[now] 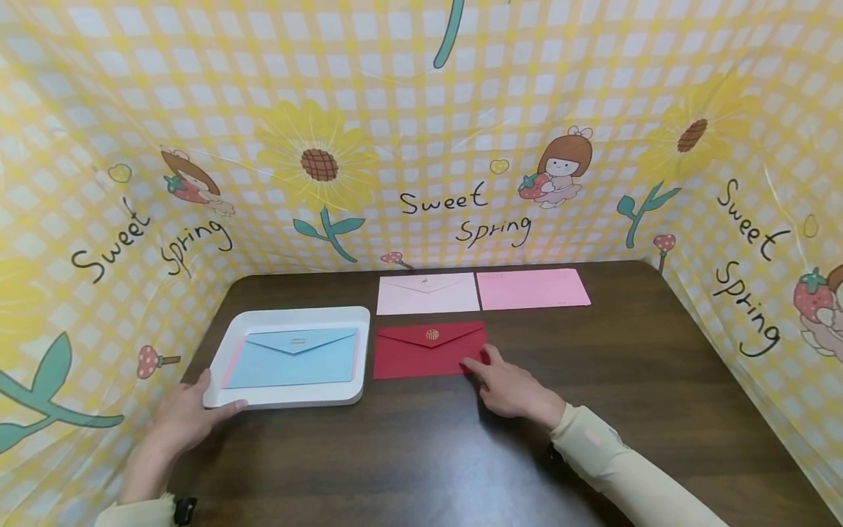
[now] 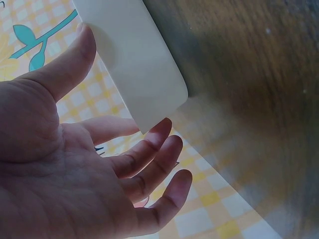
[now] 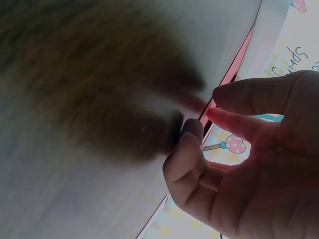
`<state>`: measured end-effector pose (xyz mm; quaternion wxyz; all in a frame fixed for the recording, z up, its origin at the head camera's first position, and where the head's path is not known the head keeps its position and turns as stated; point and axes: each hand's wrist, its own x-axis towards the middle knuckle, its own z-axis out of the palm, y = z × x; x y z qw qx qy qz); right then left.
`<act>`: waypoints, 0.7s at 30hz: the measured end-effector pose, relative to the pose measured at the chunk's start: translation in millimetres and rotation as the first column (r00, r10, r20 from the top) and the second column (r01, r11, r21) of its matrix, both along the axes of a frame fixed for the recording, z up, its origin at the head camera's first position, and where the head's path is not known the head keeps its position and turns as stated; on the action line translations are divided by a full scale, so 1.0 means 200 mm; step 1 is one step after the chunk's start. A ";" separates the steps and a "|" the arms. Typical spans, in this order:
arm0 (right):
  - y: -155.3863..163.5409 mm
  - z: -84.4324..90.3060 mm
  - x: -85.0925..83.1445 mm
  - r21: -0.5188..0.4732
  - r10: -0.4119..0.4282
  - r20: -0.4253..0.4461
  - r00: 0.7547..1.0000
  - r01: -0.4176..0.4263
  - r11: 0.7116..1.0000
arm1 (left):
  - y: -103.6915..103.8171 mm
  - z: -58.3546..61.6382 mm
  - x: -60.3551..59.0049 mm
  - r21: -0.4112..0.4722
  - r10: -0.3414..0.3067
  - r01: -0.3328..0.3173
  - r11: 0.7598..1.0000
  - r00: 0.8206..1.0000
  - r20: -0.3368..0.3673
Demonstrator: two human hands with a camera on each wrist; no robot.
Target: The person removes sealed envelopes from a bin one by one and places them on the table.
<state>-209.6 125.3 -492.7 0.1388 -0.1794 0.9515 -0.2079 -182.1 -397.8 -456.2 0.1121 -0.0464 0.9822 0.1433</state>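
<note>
Four envelopes lie on the table (image 1: 658,380) in front of me, all flat paper rectangles with pointed flaps. My right hand (image 1: 510,388) rests at the lower right corner of the red envelope (image 1: 428,350), a matte crimson one with a small gold seal on its flap; my thumb and fingertips are drawn together at that corner, and in the right wrist view the thin red edge runs between them, though the blur there keeps me from telling how firmly I pinch it. My left hand (image 1: 184,417) is at the near left corner of the white tray (image 1: 290,395), a smooth shallow tray with rounded corners; my thumb lies on its rim and my fingers are loosely spread beneath it. In the tray sits a blue envelope (image 1: 293,356) with a pink edge showing along its left side. Behind the red envelope, a pale pink envelope (image 1: 426,293) and a brighter pink envelope (image 1: 532,288) lie side by side. The table is dark wood grain. A glossy yellow gingham backdrop (image 1: 421,146) with sunflowers and "Sweet Spring" lettering wraps three sides.
</note>
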 end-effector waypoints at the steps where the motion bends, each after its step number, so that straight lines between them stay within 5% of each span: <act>1: 0.00 0.00 0.00 0.003 -0.001 0.000 1.000 0.001 1.000 | 0.00 0.00 0.00 0.000 -0.002 0.002 1.000 1.000 -0.003; 21: -0.04 0.00 -0.03 0.003 -0.037 0.034 0.999 0.037 0.999 | -0.02 -0.02 -0.01 0.001 0.001 -0.001 1.000 1.000 -0.005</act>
